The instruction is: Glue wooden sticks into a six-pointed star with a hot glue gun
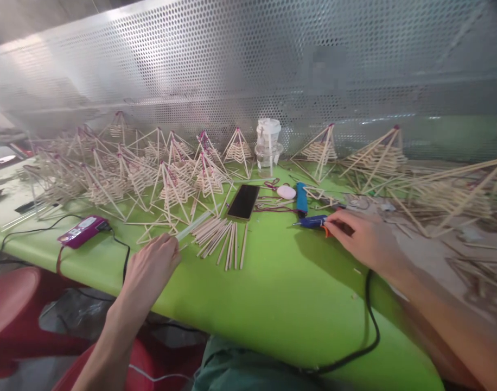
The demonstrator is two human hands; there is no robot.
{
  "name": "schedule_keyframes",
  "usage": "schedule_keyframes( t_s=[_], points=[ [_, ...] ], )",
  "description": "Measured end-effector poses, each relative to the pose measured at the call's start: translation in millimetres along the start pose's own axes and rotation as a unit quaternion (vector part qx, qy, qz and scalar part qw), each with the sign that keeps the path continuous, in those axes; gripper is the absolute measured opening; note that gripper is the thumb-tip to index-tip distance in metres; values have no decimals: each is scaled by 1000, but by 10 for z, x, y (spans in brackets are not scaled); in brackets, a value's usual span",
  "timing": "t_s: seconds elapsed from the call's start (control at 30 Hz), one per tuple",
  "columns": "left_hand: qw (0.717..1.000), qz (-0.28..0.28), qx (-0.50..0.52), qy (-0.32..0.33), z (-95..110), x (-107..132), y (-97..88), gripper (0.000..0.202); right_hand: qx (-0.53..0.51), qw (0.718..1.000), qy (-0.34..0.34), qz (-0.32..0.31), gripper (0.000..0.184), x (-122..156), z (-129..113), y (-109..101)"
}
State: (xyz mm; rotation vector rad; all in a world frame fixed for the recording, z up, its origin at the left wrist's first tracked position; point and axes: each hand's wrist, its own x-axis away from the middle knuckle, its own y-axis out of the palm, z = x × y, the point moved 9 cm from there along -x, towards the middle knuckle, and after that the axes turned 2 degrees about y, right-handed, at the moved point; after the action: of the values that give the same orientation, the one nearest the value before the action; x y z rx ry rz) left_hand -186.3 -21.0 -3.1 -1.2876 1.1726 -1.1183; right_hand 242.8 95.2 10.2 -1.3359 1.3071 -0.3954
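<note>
My left hand [157, 260] is closed around the near end of a translucent glue stick [199, 224], which slants up and away over the green table [273, 304]. Beneath and to the right of it lies a fanned-out bunch of thin wooden sticks [224, 239]. With thumb and fingers, my right hand [364, 239] grips the back of a blue glue gun [311, 221] with an orange trigger. The gun's nozzle points left, just above the tabletop. Behind these lie a dark phone [243, 202], a blue-handled tool [301, 198] and a pale pink oval object [286, 192].
Several wooden-stick pyramids [208, 176] crowd the back and left. A white lidded cup stack [268, 142] stands by the perforated metal panel [248, 60]. A purple power strip [83, 231] with cables sits left. Loose sticks [472, 271] litter the right; a black cord [373, 320] crosses the front.
</note>
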Motion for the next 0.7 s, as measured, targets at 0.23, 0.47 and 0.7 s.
schedule_keyframes(
  t_s=[0.23, 0.47, 0.7],
  points=[
    [1000, -6, 11, 20, -48, -44, 96, 22, -1, 1000, 6, -9, 20, 4, -17, 2],
    [999, 1, 42, 22, -93, -31, 169, 29, -3, 1000, 10, -23, 22, 2, -52, -8],
    [998, 13, 62, 25, -133, -47, 181, 32, -2, 999, 7, -33, 22, 10, -48, 26]
  ],
)
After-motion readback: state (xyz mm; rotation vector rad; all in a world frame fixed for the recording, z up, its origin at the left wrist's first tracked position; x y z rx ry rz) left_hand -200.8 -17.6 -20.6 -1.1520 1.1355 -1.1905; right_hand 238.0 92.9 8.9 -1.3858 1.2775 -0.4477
